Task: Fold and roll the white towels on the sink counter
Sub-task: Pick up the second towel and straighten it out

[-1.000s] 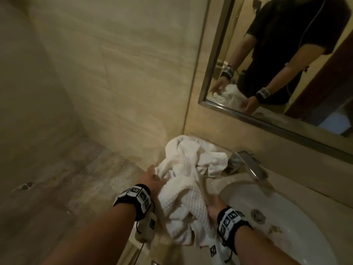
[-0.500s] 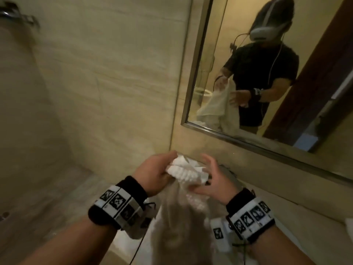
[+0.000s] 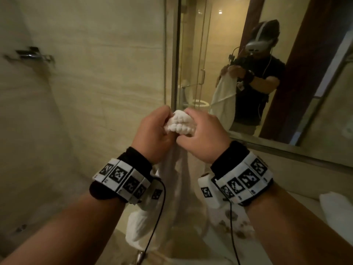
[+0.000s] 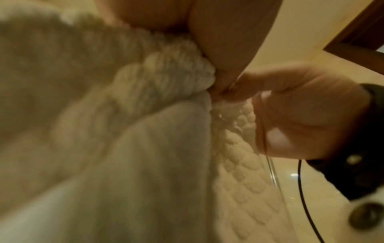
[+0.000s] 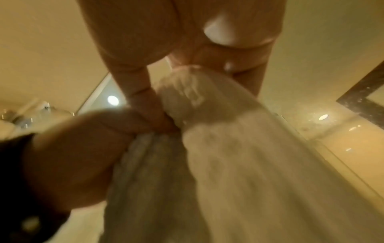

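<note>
Opening-out step, by the look of it: white towel (image 3: 180, 124) held up off the worktop (image 3: 298, 176), bunched at the top, the rest hanging. Left hand (image 3: 152, 133) and right hand (image 3: 203, 136) raised side by side, fingers (image 3: 193, 114) clenched on the bunched edge. Next, probably: find two corners, draw apart, spread flat for folding.

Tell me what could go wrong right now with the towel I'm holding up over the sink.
Both hands, left hand and right hand, pinch one bunched spot of the towel, so the towel hangs twisted; finding its corners may be slow. Its lower end hangs near the basin, where it might pick up water or dirt. The wrist cable dangles beside the cloth and might snag in it.
</note>
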